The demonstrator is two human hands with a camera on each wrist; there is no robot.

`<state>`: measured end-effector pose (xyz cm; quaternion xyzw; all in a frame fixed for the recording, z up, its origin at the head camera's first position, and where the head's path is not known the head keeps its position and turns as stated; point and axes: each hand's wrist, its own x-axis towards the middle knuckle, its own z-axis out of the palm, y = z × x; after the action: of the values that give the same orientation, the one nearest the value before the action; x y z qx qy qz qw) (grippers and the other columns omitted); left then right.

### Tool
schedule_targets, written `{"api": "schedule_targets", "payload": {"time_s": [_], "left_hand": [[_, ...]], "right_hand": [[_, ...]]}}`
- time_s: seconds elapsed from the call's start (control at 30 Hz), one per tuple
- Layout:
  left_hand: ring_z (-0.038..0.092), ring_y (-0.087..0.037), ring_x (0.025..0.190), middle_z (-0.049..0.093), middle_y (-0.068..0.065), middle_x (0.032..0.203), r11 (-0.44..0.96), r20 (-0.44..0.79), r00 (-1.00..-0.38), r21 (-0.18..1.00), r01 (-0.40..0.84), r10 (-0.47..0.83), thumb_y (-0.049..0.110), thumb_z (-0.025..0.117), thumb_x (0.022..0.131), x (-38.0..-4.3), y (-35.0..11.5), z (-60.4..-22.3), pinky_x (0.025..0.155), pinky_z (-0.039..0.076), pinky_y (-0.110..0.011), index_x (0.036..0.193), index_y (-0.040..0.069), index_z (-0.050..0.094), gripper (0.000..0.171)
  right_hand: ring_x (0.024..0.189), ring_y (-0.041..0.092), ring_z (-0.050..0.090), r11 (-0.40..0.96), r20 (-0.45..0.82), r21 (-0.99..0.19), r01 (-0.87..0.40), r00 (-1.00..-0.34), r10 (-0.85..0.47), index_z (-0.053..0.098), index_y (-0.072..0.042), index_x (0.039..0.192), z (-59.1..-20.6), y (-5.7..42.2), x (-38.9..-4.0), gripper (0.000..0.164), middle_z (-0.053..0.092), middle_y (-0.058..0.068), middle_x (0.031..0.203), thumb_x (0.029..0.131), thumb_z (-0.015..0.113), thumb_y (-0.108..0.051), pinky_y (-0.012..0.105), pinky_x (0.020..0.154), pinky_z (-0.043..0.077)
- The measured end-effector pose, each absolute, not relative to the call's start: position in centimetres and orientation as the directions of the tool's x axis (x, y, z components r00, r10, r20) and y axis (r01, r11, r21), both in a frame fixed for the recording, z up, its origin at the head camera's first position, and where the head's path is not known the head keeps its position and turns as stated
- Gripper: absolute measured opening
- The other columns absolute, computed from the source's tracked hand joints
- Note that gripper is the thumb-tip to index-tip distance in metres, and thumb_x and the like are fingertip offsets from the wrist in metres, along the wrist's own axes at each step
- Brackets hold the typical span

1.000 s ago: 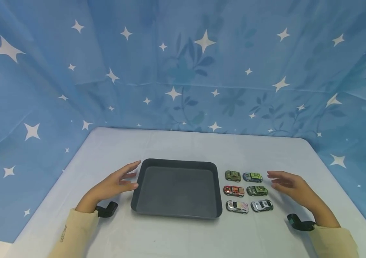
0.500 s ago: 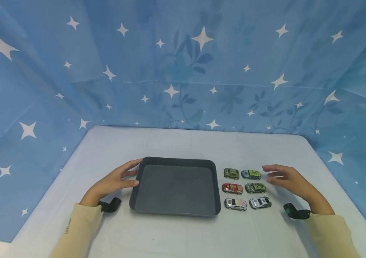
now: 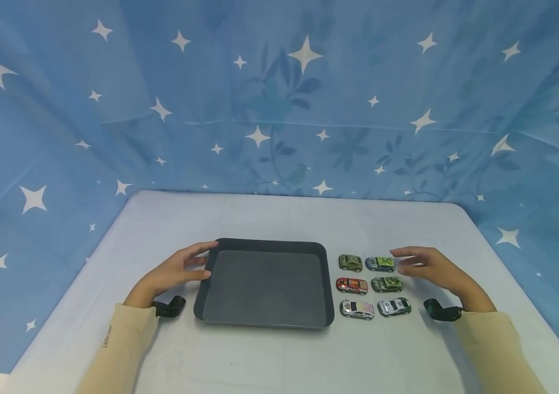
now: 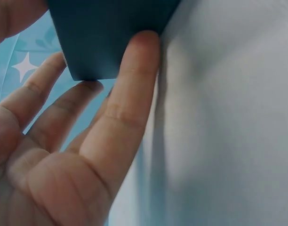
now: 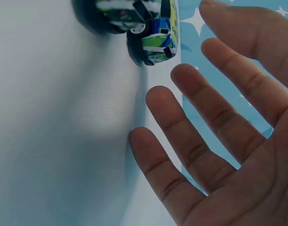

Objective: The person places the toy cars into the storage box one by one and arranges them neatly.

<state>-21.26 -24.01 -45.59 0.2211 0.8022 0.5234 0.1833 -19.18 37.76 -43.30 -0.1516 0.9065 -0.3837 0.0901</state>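
A dark grey rectangular tray (image 3: 264,287) lies flat on the table. At its left rim is my left hand (image 3: 173,271), fingers extended, with fingertips against the tray's outer wall (image 4: 106,33) in the left wrist view. Right of the tray several toy cars stand in two columns: an olive car (image 3: 350,262), a blue-and-green car (image 3: 380,264), a red car (image 3: 351,285), a green camouflage car (image 3: 386,284), a white car (image 3: 356,310) and a silver car (image 3: 395,307). My right hand (image 3: 432,268), holding nothing, hovers just right of the blue-and-green car with its fingers loosely extended.
A white cloth covers the table (image 3: 269,361). Behind it hangs a blue curtain (image 3: 279,109) with white stars. Dark wrist cameras are strapped on both wrists, the left camera (image 3: 171,307) close to the tray's left side.
My right hand has moved left toward the cars. My left hand has come up against the tray's left rim. The whole head view has shifted slightly.
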Motion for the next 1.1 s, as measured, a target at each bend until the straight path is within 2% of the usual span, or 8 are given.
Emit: {"api": "schedule_targets", "payload": {"time_s": [0.27,0.43,0.57,0.7,1.1], "left_hand": [[0.029,-0.06,0.154,0.027,-0.028,0.174,0.375,-0.092,-0.846,0.917,0.134,0.526,0.017,0.075,0.103,-20.9,-24.4,-45.9,0.118,0.036,-0.073,0.168,0.0,0.035,0.078],[0.025,-0.062,0.155,0.024,-0.031,0.174,0.363,-0.094,-0.837,0.923,0.13,0.54,0.018,0.073,0.104,-20.8,-24.6,-46.2,0.118,0.037,-0.073,0.168,-0.001,0.032,0.078],[0.023,-0.061,0.156,0.022,-0.029,0.175,0.362,-0.108,-0.835,0.925,0.114,0.539,0.019,0.072,0.105,-20.8,-24.6,-46.5,0.119,0.035,-0.073,0.169,0.0,0.031,0.078],[0.022,-0.06,0.157,0.021,-0.028,0.176,0.361,-0.119,-0.836,0.927,0.1,0.536,0.019,0.071,0.106,-20.8,-24.7,-46.8,0.12,0.033,-0.073,0.17,0.002,0.029,0.078],[0.021,-0.06,0.157,0.019,-0.028,0.176,0.336,-0.093,-0.822,0.934,0.124,0.561,0.017,0.069,0.107,-21.2,-24.7,-46.9,0.122,0.028,-0.074,0.171,0.002,0.026,0.078]], "right_hand": [[0.118,0.049,0.07,0.64,-0.057,-0.726,-0.25,-0.907,-0.418,0.065,0.013,0.138,-43.2,37.4,-20.8,0.043,0.065,0.034,0.139,0.1,0.075,-0.004,0.027,0.084,0.059],[0.113,0.04,0.073,0.653,-0.08,-0.71,-0.263,-0.892,-0.446,0.067,0.011,0.137,-43.2,37.3,-21.5,0.043,0.069,0.03,0.136,0.1,0.077,-0.007,0.032,0.087,0.059],[0.107,0.031,0.074,0.666,-0.089,-0.689,-0.287,-0.878,-0.47,0.07,0.011,0.134,-43.2,37.3,-22.0,0.042,0.072,0.028,0.131,0.097,0.08,-0.007,0.04,0.087,0.059],[0.1,0.025,0.074,0.675,-0.105,-0.676,-0.296,-0.868,-0.485,0.072,0.01,0.13,-43.0,37.0,-22.4,0.041,0.074,0.027,0.127,0.095,0.082,-0.008,0.042,0.085,0.059],[0.093,0.025,0.07,0.695,-0.141,-0.677,-0.244,-0.883,-0.447,0.076,0.01,0.124,-43.2,36.6,-23.0,0.038,0.074,0.027,0.122,0.09,0.086,-0.005,0.044,0.083,0.057]]}}
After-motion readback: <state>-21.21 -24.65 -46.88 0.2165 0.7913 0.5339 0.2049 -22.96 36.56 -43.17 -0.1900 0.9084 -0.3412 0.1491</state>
